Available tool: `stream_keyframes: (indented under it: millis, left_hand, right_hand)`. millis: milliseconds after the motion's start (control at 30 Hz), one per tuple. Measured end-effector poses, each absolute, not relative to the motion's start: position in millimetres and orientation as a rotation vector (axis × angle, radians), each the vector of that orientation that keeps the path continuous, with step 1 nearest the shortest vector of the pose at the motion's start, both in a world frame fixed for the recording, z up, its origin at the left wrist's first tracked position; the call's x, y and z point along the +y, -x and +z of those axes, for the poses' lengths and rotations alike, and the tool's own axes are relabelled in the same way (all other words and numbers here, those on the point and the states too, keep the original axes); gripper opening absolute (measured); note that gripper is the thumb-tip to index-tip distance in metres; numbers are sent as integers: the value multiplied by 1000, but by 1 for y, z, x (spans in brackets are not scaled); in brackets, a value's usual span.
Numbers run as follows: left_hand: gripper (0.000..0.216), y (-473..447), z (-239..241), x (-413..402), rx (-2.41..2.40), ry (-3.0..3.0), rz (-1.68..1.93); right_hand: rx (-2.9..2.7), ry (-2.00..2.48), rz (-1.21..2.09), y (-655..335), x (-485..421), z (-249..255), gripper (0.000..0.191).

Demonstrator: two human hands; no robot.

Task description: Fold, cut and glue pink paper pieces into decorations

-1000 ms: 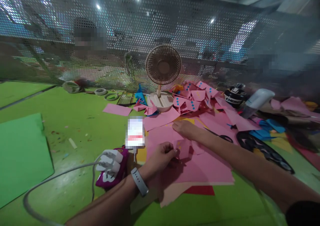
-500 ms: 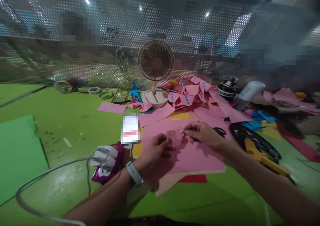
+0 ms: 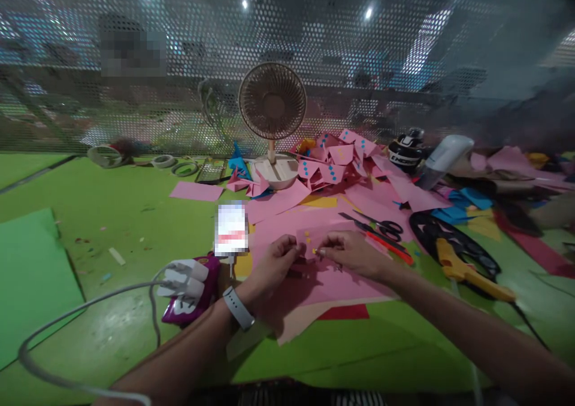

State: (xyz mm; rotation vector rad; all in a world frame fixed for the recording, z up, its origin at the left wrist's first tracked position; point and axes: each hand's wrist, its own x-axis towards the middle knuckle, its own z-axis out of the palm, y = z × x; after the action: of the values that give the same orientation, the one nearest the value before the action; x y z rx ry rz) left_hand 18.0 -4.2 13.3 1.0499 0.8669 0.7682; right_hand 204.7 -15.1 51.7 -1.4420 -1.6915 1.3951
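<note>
My left hand (image 3: 274,268), with a grey watch on the wrist, pinches the left edge of a small pink paper piece (image 3: 314,241) that carries a few yellow dots. My right hand (image 3: 350,255) is closed in a pinch at the lower right of that piece, with a tiny yellow dot at its fingertips. Both hands hover over a stack of large pink paper sheets (image 3: 345,283) lying on the green table (image 3: 135,226).
Scissors (image 3: 381,225) and a red-handled tool lie just right of my hands. A yellow glue gun (image 3: 467,268) lies further right. A small desk fan (image 3: 272,124) stands behind a heap of dotted pink folded pieces (image 3: 341,160). White plugs on a purple item (image 3: 188,283) sit left; a perforated screen is at the back.
My right hand came back from the pink sheets further off to the small pink piece, which my left hand has raised. Scissors and the glue gun are now uncovered.
</note>
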Motion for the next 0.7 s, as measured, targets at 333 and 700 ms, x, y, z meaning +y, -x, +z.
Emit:
stream_keyframes:
  millis: [333,700]
  left_hand:
    - [33,-19,14,-5,843,-1080,791]
    - [33,-21,19,-11,863,-1008,809]
  right_hand:
    - [-1785,1509,1156,-199,-19,52,19]
    - [-1741,1500,1020,-194,-21,43,16]
